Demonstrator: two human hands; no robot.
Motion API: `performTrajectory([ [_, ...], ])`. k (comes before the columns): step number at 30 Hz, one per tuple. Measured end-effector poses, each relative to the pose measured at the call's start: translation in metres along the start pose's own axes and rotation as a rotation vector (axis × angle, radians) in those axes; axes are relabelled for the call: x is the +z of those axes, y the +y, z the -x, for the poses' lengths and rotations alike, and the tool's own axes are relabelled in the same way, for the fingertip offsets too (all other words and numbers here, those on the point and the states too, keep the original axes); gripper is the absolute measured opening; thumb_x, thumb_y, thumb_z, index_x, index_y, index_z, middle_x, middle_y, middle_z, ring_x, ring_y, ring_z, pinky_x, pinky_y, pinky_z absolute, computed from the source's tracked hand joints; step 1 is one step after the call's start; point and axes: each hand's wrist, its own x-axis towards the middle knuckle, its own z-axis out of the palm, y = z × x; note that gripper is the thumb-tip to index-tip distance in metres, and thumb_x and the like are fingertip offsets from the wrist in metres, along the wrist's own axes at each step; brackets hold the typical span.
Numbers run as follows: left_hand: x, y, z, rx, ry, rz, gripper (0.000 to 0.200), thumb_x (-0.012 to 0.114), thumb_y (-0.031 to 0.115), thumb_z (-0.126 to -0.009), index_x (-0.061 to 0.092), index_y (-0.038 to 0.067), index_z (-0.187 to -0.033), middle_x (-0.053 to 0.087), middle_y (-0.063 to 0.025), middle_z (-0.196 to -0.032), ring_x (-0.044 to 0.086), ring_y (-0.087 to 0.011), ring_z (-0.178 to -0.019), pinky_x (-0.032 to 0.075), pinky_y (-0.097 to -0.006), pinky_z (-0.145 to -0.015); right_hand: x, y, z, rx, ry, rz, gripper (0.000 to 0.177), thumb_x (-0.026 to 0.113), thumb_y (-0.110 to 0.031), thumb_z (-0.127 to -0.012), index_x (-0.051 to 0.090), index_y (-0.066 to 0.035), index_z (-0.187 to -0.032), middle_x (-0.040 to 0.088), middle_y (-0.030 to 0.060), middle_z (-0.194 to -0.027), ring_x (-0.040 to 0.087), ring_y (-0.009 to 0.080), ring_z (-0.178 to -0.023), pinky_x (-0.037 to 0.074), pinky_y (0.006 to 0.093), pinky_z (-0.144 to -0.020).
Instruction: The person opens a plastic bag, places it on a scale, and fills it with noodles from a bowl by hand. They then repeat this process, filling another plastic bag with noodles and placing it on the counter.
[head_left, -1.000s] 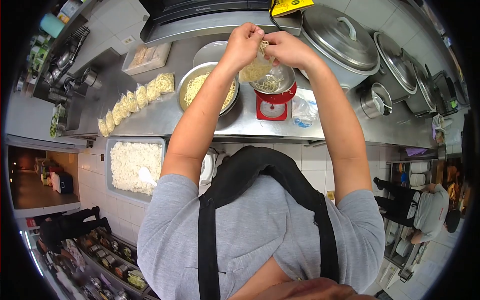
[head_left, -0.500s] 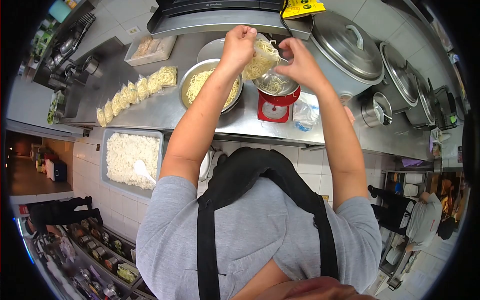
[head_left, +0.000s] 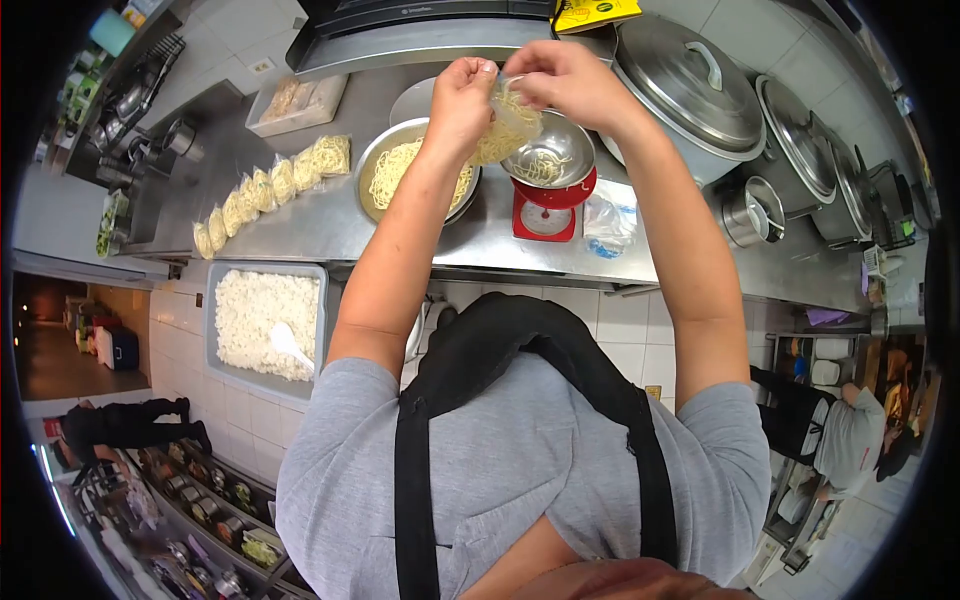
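Observation:
A clear plastic bag of noodles (head_left: 510, 132) hangs between my hands above the worktop. My left hand (head_left: 464, 98) pinches it near the top, fingers closed. At the bag's mouth is my right hand (head_left: 568, 82), its thumb and fingers closed on the upper edge. Just below and right, a steel bowl (head_left: 577, 150) with some loose noodles rests on a red kitchen scale (head_left: 545, 222). Left of the bag, partly behind my left forearm, stands a larger metal bowl (head_left: 367, 200) full of noodles.
Filled noodle bags (head_left: 268, 190) form a row on the left worktop, with a plastic bin (head_left: 325, 112) behind. Flat plastic bags (head_left: 610, 220) lie right of the scale, before large lidded pots (head_left: 690, 90). A rice tub (head_left: 323, 300) sits lower left. Two people are farther off.
My right hand has moved up and left, from beside the bag to its mouth, and its fingers have closed there. My left hand still holds the bag, slightly further left.

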Motion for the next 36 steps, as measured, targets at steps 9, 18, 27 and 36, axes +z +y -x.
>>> performTrajectory([
  [9, -0.032, -0.03, 0.009, -0.199, -0.124, 0.7, 0.015, 0.063, 0.026, -0.115, 0.066, 0.011, -0.116, 0.07, 0.0009, -0.086, 0.06, -0.0089, -0.066, 0.047, -0.0251, -0.058, 0.003, 0.022, -0.009, -0.137, 0.067, 0.167, 0.037, 0.069, -0.012, -0.101, 0.069, -0.001, -0.137, 0.075, 0.0042, -0.105, 0.068, 0.0117, -0.086, 0.058, 0.0292, -0.074],
  [18, -0.046, -0.006, 0.056, -0.155, -0.069, 0.529, 0.016, 0.072, 0.021, -0.111, 0.069, 0.005, -0.113, 0.069, 0.0004, -0.086, 0.06, -0.0077, -0.067, 0.049, -0.0252, -0.059, 0.055, 0.049, 0.033, 0.08, 0.085, -0.072, 0.017, 0.078, -0.013, -0.098, 0.07, 0.002, -0.101, 0.07, 0.002, -0.081, 0.065, 0.0067, -0.068, 0.052, 0.0243, -0.06],
  [27, -0.075, -0.045, 0.129, 0.119, -0.075, -0.647, 0.021, 0.077, 0.009, -0.088, 0.071, -0.002, -0.105, 0.071, -0.0157, -0.077, 0.07, -0.0285, -0.071, 0.055, -0.043, -0.067, 0.134, 0.072, 0.104, 0.016, 0.345, 0.265, 0.014, 0.073, -0.012, -0.093, 0.073, 0.002, -0.097, 0.076, 0.0208, -0.083, 0.078, 0.0371, -0.081, 0.06, 0.0441, -0.076],
  [36, -0.057, -0.109, 0.138, 0.142, -0.177, -1.15, 0.008, 0.065, 0.006, -0.095, 0.069, 0.001, -0.098, 0.075, -0.0271, -0.084, 0.075, -0.0476, -0.079, 0.059, -0.059, -0.073, 0.164, 0.176, 0.124, 0.223, 0.333, 0.185, 0.018, 0.078, -0.014, -0.095, 0.074, 0.003, -0.097, 0.078, 0.0212, -0.087, 0.079, 0.0322, -0.082, 0.06, 0.042, -0.076],
])
